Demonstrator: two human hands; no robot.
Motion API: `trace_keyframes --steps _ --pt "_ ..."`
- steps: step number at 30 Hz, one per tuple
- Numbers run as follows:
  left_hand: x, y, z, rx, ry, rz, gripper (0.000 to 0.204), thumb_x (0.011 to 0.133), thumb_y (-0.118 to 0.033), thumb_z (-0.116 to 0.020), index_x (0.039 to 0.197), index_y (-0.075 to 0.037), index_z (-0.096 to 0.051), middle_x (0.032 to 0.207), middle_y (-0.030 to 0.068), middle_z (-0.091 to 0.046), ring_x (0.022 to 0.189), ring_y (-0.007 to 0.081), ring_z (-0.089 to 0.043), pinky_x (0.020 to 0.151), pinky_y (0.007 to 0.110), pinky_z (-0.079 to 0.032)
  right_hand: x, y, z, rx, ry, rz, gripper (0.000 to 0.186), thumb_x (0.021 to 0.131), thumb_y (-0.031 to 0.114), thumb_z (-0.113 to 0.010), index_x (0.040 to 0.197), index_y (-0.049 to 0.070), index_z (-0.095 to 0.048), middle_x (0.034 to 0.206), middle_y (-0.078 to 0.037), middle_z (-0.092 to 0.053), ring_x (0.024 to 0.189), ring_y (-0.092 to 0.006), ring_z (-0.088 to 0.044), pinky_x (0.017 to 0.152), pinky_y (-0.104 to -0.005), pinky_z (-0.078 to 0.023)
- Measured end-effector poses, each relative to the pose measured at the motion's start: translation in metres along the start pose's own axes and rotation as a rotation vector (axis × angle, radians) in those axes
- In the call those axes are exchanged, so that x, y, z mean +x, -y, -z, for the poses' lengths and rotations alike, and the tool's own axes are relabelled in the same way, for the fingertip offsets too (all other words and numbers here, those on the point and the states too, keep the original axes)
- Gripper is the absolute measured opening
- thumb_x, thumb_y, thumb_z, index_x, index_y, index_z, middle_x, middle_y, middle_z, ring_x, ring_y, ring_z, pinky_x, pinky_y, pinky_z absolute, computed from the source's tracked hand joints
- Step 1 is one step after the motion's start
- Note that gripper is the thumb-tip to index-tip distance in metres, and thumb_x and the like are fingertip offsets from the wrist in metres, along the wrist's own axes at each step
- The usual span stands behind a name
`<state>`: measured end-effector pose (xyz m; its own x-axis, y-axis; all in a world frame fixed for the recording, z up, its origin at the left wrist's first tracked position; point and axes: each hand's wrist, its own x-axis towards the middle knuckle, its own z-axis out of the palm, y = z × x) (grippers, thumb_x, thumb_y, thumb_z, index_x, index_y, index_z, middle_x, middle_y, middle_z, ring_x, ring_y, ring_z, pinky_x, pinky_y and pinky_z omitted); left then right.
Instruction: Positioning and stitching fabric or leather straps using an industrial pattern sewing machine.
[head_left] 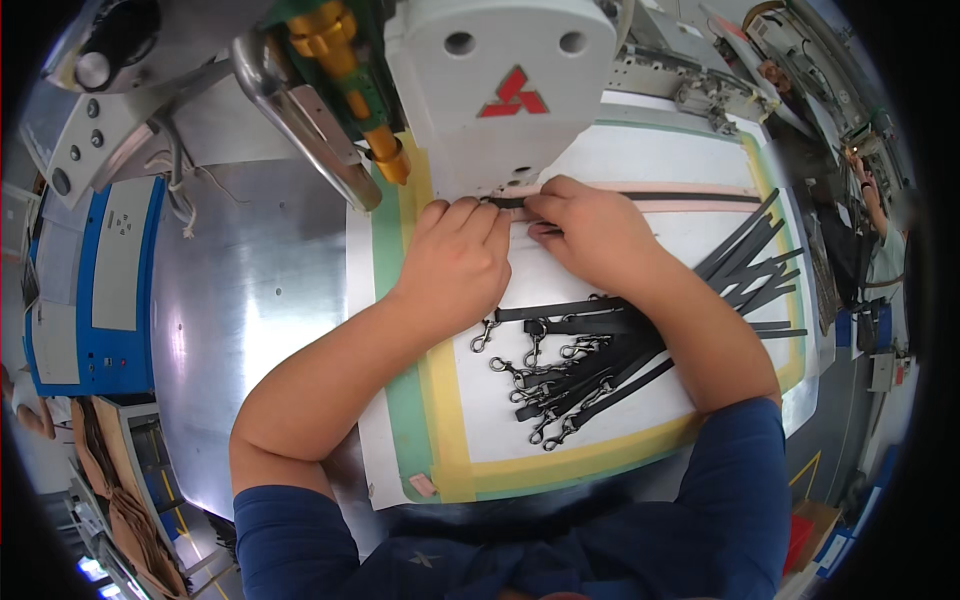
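Nearest me, a fan of loose straps (620, 345) lies on the white board (640, 418), with metal clips (535, 382) at their left ends. Beyond them, the left hand (455, 255) has its fingers curled and pressed together by the left end of a black strap (510, 203); its thumb is hidden, so I cannot tell whether it pinches. The right hand (590, 230) pinches the strap between thumb and forefinger, just beside the left. The strap sits at the foot of the machine (500, 140), toward the board's far side.

Judging by the loose ones, I expect it to be light, bendy along its length, firm across it, slightly slick and hard to damage. I would grip its edges close to the machine, keeping my fingertips out from underneath. It looks narrow and dull black; a dark line, perhaps its tail, runs rightward between pink strips (690, 208).
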<state>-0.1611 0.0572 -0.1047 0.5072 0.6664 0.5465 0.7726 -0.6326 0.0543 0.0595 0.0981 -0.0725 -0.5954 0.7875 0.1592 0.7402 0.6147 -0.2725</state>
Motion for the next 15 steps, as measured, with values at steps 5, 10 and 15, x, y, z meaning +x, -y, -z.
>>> trace_keyframes --steps 5,10,15 --pt "0.0013 -0.0006 0.0009 0.014 0.008 -0.018 0.037 0.076 -0.008 -0.071 0.111 0.003 -0.074 0.109 0.0132 -0.073 0.104 0.0312 -0.066 0.094 0.044 -0.048 -0.0024 -0.0016 -0.0025 -0.021 -0.022 0.032 0.024 0.089 0.017 -0.072 0.111 0.007 -0.073 0.106 -0.009 -0.066 0.094 -0.0319 -0.072 0.079 -0.0439 -0.059" --pt "0.0030 0.0012 0.0017 0.022 0.001 -0.023 0.037 0.075 -0.008 -0.071 0.111 0.002 -0.074 0.108 0.0128 -0.073 0.103 0.0307 -0.066 0.093 0.045 -0.049 -0.0018 -0.0016 -0.0006 -0.024 -0.011 0.036 0.024 0.089 0.016 -0.072 0.111 0.007 -0.073 0.105 -0.009 -0.067 0.092 -0.0317 -0.072 0.079 -0.0435 -0.060" --pt "-0.0014 -0.0007 0.0028 0.038 -0.004 -0.018 0.035 0.075 -0.008 -0.070 0.109 0.001 -0.075 0.107 0.0121 -0.073 0.102 0.0303 -0.067 0.094 0.045 -0.049 -0.0047 0.0023 -0.0039 -0.077 -0.014 0.014 0.023 0.089 0.017 -0.073 0.110 0.007 -0.073 0.107 -0.010 -0.068 0.093 -0.0321 -0.073 0.078 -0.0437 -0.060"
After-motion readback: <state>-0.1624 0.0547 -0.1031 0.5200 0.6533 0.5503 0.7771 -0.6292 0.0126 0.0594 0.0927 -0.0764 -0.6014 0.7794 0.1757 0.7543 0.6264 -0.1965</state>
